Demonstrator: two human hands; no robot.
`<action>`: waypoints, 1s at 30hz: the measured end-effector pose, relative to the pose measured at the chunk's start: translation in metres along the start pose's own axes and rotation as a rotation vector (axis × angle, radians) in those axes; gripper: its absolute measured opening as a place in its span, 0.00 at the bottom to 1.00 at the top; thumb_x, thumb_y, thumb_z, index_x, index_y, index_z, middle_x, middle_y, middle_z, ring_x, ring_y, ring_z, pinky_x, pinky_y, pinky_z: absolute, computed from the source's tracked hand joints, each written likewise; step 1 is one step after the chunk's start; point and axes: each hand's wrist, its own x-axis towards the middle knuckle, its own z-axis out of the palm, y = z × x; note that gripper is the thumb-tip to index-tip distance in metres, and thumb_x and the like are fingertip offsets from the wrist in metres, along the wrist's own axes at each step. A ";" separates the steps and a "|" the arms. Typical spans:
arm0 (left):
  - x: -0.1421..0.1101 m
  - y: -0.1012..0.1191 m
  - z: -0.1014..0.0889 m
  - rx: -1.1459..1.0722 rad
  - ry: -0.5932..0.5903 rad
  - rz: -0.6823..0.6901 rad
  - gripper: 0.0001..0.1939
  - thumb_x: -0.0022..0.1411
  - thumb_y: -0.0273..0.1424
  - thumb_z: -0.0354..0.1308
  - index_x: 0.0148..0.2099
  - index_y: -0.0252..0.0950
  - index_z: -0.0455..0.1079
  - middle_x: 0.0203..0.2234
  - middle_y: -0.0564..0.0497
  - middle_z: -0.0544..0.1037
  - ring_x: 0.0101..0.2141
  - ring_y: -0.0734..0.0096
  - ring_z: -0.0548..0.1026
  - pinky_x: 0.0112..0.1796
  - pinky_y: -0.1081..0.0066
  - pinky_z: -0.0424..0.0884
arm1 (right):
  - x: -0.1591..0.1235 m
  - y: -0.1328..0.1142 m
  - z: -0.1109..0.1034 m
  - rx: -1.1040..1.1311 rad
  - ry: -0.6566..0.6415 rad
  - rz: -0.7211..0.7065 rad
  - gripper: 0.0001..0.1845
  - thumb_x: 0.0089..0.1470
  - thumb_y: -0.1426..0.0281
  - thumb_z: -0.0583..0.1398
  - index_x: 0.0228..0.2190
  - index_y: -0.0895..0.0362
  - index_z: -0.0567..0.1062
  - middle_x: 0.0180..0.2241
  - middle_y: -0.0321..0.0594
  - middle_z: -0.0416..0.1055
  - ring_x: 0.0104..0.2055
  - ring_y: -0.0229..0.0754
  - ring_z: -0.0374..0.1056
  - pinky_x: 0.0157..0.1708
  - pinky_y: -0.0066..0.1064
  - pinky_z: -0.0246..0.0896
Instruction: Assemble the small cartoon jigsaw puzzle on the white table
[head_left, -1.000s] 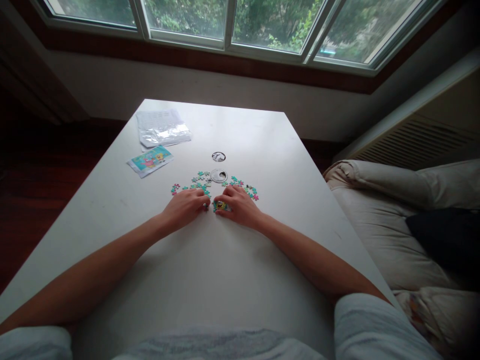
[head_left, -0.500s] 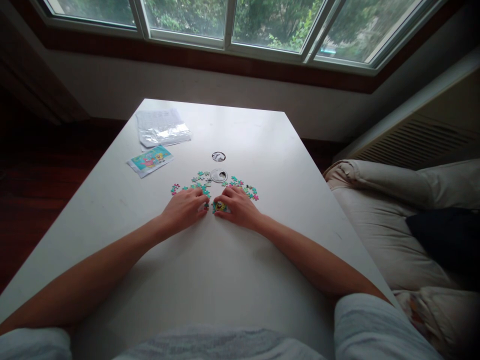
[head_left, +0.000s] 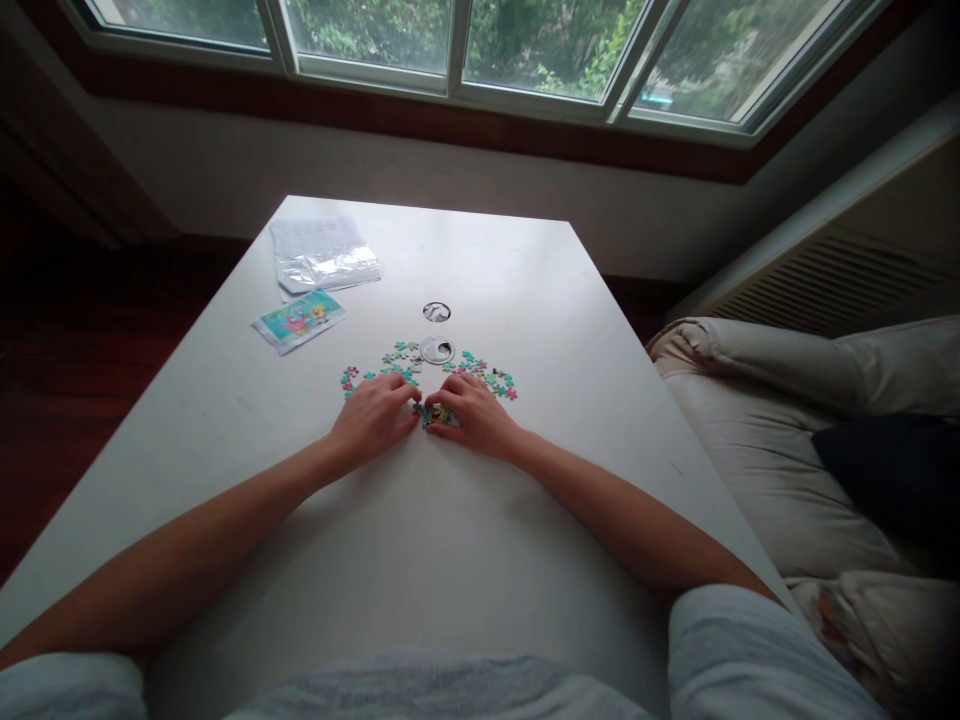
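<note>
On the white table, my right hand [head_left: 474, 411] curls around a small joined section of jigsaw puzzle [head_left: 437, 413] with a yellow cartoon figure on it. Thumb and fingers grip its edges. Close by on the left, my left hand [head_left: 377, 413] pinches a small dark puzzle piece [head_left: 417, 408] against the section's left edge; whether the two interlock I cannot tell. Loose teal, pink and green puzzle pieces lie beyond both hands, one group at the left [head_left: 401, 355] and another at the right [head_left: 491, 377]. My fingers hide part of the section.
A printed cartoon picture sheet [head_left: 301, 320] lies at the left, below a clear plastic bag with paper [head_left: 324, 255]. Two round fittings, a nearer one [head_left: 437, 350] and a farther one [head_left: 436, 312], sit in the table [head_left: 480, 560]. A beige sofa [head_left: 727, 450] stands to the right.
My left hand has moved slightly right, bringing its puzzle piece up to the joined section and closing the gap between them. My right hand stays nearly in place.
</note>
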 end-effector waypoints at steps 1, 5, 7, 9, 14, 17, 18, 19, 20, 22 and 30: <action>0.000 0.000 0.001 -0.002 -0.003 0.000 0.10 0.67 0.35 0.56 0.48 0.42 0.76 0.41 0.48 0.76 0.45 0.58 0.74 0.45 0.61 0.68 | 0.000 0.000 0.000 0.001 0.000 0.000 0.18 0.59 0.56 0.66 0.48 0.51 0.78 0.43 0.43 0.71 0.49 0.49 0.62 0.54 0.42 0.56; 0.001 -0.001 0.002 0.006 -0.004 0.001 0.11 0.67 0.36 0.56 0.48 0.42 0.76 0.41 0.48 0.77 0.45 0.59 0.74 0.45 0.62 0.67 | -0.001 0.001 0.000 0.003 0.004 -0.006 0.18 0.59 0.57 0.66 0.48 0.51 0.78 0.43 0.43 0.71 0.49 0.49 0.62 0.54 0.42 0.56; 0.000 -0.001 0.002 0.014 0.002 0.004 0.11 0.68 0.36 0.56 0.48 0.42 0.77 0.41 0.48 0.77 0.45 0.60 0.74 0.45 0.61 0.67 | -0.001 0.001 0.001 0.004 0.004 -0.005 0.18 0.59 0.57 0.66 0.48 0.51 0.77 0.43 0.43 0.71 0.49 0.50 0.62 0.54 0.42 0.56; 0.000 0.000 0.002 0.019 0.009 0.005 0.11 0.68 0.36 0.56 0.48 0.42 0.77 0.41 0.48 0.77 0.44 0.60 0.74 0.45 0.61 0.67 | 0.000 0.001 0.001 0.004 0.003 0.000 0.18 0.59 0.57 0.66 0.48 0.50 0.77 0.43 0.44 0.71 0.49 0.50 0.62 0.53 0.43 0.56; -0.001 0.003 0.001 0.052 0.021 0.017 0.10 0.68 0.35 0.56 0.45 0.42 0.78 0.40 0.47 0.78 0.44 0.60 0.74 0.45 0.61 0.67 | 0.000 0.001 0.001 0.010 0.001 -0.004 0.18 0.59 0.57 0.66 0.48 0.50 0.77 0.43 0.44 0.71 0.50 0.50 0.62 0.53 0.43 0.56; -0.001 0.006 -0.001 0.090 0.017 0.037 0.10 0.69 0.33 0.55 0.40 0.41 0.78 0.40 0.47 0.78 0.43 0.60 0.74 0.44 0.60 0.66 | 0.000 0.001 0.001 0.009 0.005 -0.001 0.18 0.58 0.57 0.66 0.47 0.50 0.77 0.43 0.44 0.71 0.50 0.50 0.62 0.54 0.42 0.56; -0.001 0.007 -0.002 0.102 0.014 0.051 0.10 0.69 0.33 0.54 0.39 0.40 0.77 0.40 0.47 0.78 0.43 0.60 0.74 0.44 0.60 0.66 | 0.000 0.001 0.001 0.008 0.004 -0.002 0.18 0.58 0.56 0.66 0.47 0.50 0.77 0.43 0.44 0.71 0.50 0.50 0.62 0.53 0.42 0.56; -0.001 0.007 -0.002 0.116 0.009 0.071 0.10 0.70 0.33 0.54 0.39 0.40 0.77 0.40 0.47 0.78 0.43 0.59 0.73 0.44 0.60 0.65 | 0.000 0.002 0.001 0.007 0.002 -0.005 0.18 0.59 0.56 0.66 0.47 0.50 0.77 0.43 0.44 0.71 0.50 0.50 0.62 0.53 0.42 0.56; -0.001 0.008 -0.003 0.132 0.002 0.098 0.11 0.71 0.32 0.53 0.40 0.40 0.77 0.40 0.47 0.79 0.44 0.59 0.73 0.44 0.60 0.65 | 0.000 0.002 0.001 0.005 0.002 -0.011 0.18 0.59 0.56 0.66 0.47 0.50 0.78 0.43 0.44 0.71 0.50 0.50 0.62 0.53 0.42 0.56; -0.002 0.010 -0.006 0.172 -0.018 0.162 0.13 0.72 0.32 0.51 0.40 0.39 0.76 0.40 0.46 0.79 0.44 0.59 0.73 0.45 0.60 0.64 | 0.000 0.005 0.000 0.000 0.012 -0.022 0.17 0.60 0.55 0.64 0.46 0.51 0.78 0.43 0.44 0.72 0.50 0.50 0.63 0.52 0.42 0.55; -0.011 0.031 -0.021 0.319 -0.093 0.224 0.09 0.71 0.30 0.53 0.40 0.36 0.74 0.37 0.43 0.79 0.41 0.57 0.74 0.41 0.58 0.63 | -0.001 0.040 -0.030 0.071 0.243 0.166 0.11 0.65 0.61 0.59 0.39 0.53 0.80 0.37 0.41 0.75 0.42 0.46 0.66 0.47 0.40 0.57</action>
